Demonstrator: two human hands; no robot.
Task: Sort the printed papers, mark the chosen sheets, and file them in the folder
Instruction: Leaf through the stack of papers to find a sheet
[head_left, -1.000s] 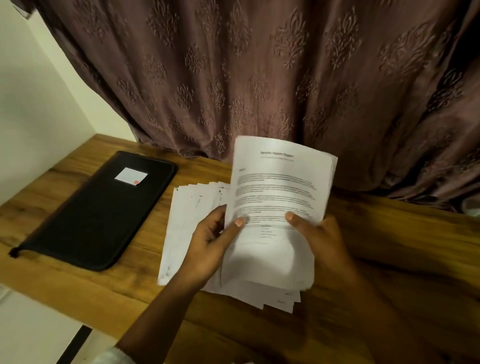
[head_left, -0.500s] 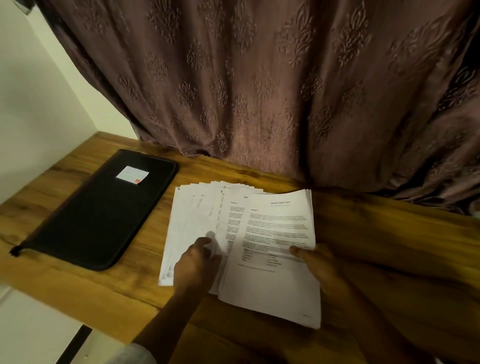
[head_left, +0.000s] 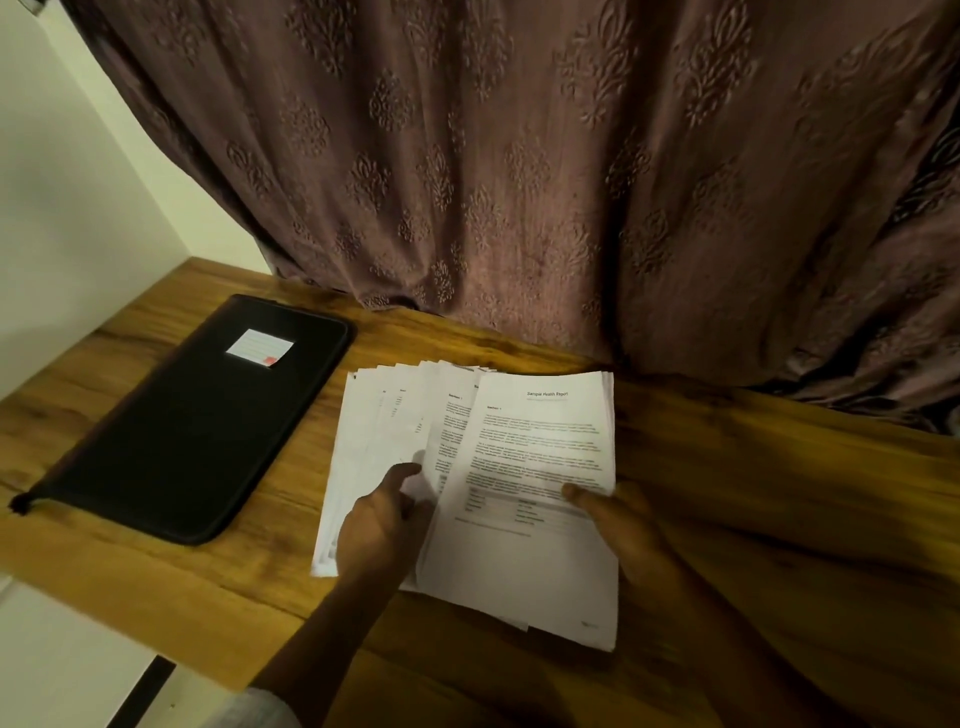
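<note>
Left hand (head_left: 384, 525) grip relaxed, rested on fanned papers (head_left: 374, 431). Top sheaf (head_left: 535, 447) pinched at right edge by right hand (head_left: 623, 530), thumb on top.

Dim warm light, soft shadows beneath the hands, slight blur throughout, wide-angle bending at the edges

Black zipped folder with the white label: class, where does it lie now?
In the head view the black zipped folder lies flat on the left side of the wooden desk, clear of the fanned white printed papers to its right.
</note>
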